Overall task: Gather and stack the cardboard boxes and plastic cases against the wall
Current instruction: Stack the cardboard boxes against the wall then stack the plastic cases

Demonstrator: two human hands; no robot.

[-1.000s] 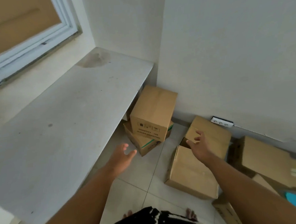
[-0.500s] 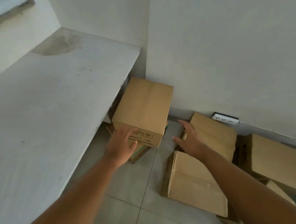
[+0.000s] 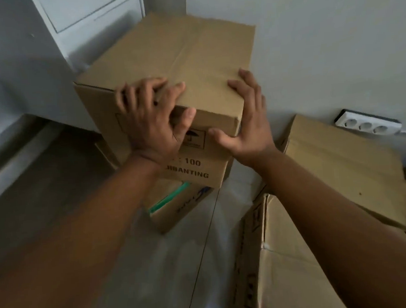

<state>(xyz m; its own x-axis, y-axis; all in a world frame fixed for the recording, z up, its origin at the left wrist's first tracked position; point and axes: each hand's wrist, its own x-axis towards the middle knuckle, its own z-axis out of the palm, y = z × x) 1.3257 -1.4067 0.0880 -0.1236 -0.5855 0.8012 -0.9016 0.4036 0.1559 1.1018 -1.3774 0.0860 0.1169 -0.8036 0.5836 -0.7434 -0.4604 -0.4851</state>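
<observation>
We look down from head height into a room corner, where a tall cardboard box (image 3: 171, 57) stands on a lower box (image 3: 177, 208) marked with a green stripe. Both are close to the wall (image 3: 321, 37). The left hand (image 3: 151, 119) grips the tall box at its near top edge, fingers curled over onto the lid and thumb pressed to the printed front face. The right hand (image 3: 245, 124) lies flat against the near right corner, fingers straight and spread along the top edge, thumb resting on the front face. It braces the box and does not clasp it. To the right, a flat box (image 3: 342, 168) lies on the floor (image 3: 177, 276) just beside a white power strip (image 3: 368, 125) at the foot of the wall, and a near box (image 3: 289, 268) lies partly under the right forearm. No plastic case is visible. We judge the step in hand to be taking hold of the tall box, either to square it on the stack or to lift it; we cannot tell which. The next move calls for a firm two-handed hold and an even pull, so the lower box does not shift. Most of the gathering appears to remain.
</observation>
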